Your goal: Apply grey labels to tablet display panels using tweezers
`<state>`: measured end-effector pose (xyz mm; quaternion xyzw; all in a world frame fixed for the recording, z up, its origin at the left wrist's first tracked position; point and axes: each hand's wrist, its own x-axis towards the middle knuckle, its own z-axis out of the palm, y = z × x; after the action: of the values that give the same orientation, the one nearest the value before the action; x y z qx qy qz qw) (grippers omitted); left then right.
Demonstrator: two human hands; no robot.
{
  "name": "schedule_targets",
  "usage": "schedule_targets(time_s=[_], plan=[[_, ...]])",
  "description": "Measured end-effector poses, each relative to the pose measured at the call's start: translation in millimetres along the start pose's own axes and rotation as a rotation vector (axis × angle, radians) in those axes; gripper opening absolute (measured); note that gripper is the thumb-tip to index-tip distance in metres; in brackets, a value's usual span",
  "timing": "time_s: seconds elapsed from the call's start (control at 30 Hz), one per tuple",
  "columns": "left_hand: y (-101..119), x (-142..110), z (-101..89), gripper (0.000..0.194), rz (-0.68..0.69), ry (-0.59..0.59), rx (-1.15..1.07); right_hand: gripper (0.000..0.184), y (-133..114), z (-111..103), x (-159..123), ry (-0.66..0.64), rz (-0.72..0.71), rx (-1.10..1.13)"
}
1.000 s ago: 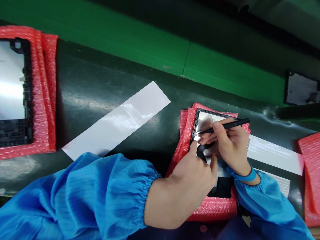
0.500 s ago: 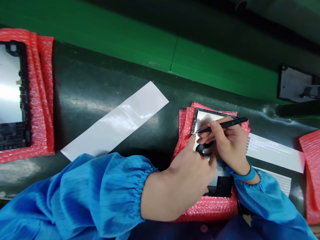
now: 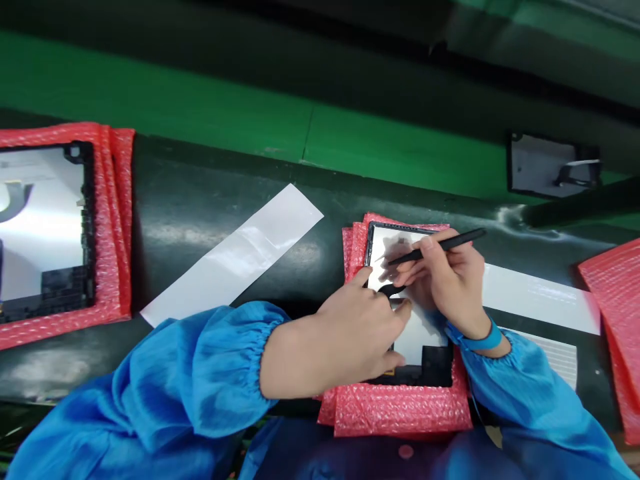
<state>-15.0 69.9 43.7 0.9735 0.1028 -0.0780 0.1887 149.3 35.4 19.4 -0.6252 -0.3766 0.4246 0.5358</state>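
My right hand [image 3: 453, 283] grips black tweezers [image 3: 440, 247], slanted with the tip down and to the left, over the shiny silver back of a flat display panel in a black frame [image 3: 437, 363]. I cannot tell whether the tip touches the panel, which mirrors hand and tool. My left hand [image 3: 345, 333] rests across the panel's left side, fingers spread, its index fingertip at the frame's left edge. A dark ribbon-like piece [image 3: 391, 290] is partly hidden by its fingers. Under the panel lies a stack of red bubble-wrap sleeves [image 3: 400, 410].
A white strip [image 3: 235, 257] lies diagonally left of me. Another framed panel [image 3: 40, 213] lies on red bubble wrap [image 3: 113, 233] at far left. White strips [image 3: 543, 297] and red wrap [image 3: 613, 287] are at right. A further panel [image 3: 540, 163] sits at back right.
The view has shifted, showing more of the left panel and back-right panel. The tweezers' tip has moved from the frame's left edge inward over the silver surface; the left fingers stay at the edge.
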Motion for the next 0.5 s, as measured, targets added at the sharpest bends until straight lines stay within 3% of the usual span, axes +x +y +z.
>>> schedule_targets(time_s=[0.1,0.23,0.37,0.5], plan=[[-12,-4,-7.5,0.048,-0.045,0.012,-0.011,0.04,-18,-11,-2,0.077,-0.108,0.023],[-25,-17,-11.2,0.038,-0.37,-0.002,0.054,0.034,-28,-52,-11,0.253,-0.208,-0.009],[-33,-30,-4.7,0.041,-0.649,0.088,0.001,0.027,-9,-102,-22,0.406,-0.174,-0.018],[-38,-30,-1.1,0.027,-0.696,0.103,-0.095,0.029,21,-127,-29,0.47,-0.083,0.028]])
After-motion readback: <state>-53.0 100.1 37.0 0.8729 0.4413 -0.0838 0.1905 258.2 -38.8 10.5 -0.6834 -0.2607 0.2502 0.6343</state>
